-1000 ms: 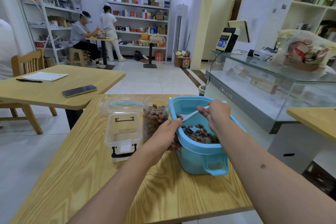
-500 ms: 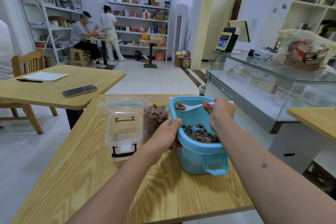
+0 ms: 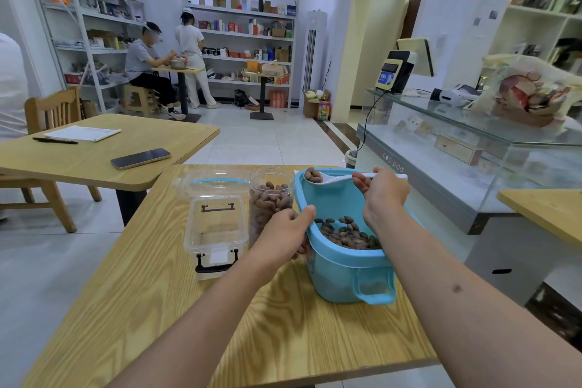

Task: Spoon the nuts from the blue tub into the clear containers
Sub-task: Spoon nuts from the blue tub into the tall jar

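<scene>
A: Two hands work over one counter point(image 3: 132, 309). What's biggest on it?

B: The tub point(image 3: 349, 264), near the right edge. A shallow layer of nuts point(image 3: 346, 231) lies in its near end; much of the floor is bare.

A: Then?

B: The box point(image 3: 217, 224), clear, nothing in it that I can see, latch toward us. A clear lid point(image 3: 214, 181) lies behind it. Between box and tub stands the jar point(image 3: 271, 198), touching the tub wall and filled with nuts almost to its open mouth.

A: The hands?

B: The left hand point(image 3: 285, 238) is curled round the lower part of the jar, steadying it. The right hand point(image 3: 382, 190) pinches the handle of a white spoon point(image 3: 333, 179).

A: Where's the load?

B: In the spoon bowl, a few nuts, up over the tub's far left corner. The spoon's long axis runs roughly level, left to right, bowl pointing left at the jar. The jar's mouth lies just left of the bowl and slightly nearer us.

A: So the tip-out falls to the right hand?

B: I'd judge so: a short carry left over the rim. With the jar this full, nuts may roll off.
</scene>
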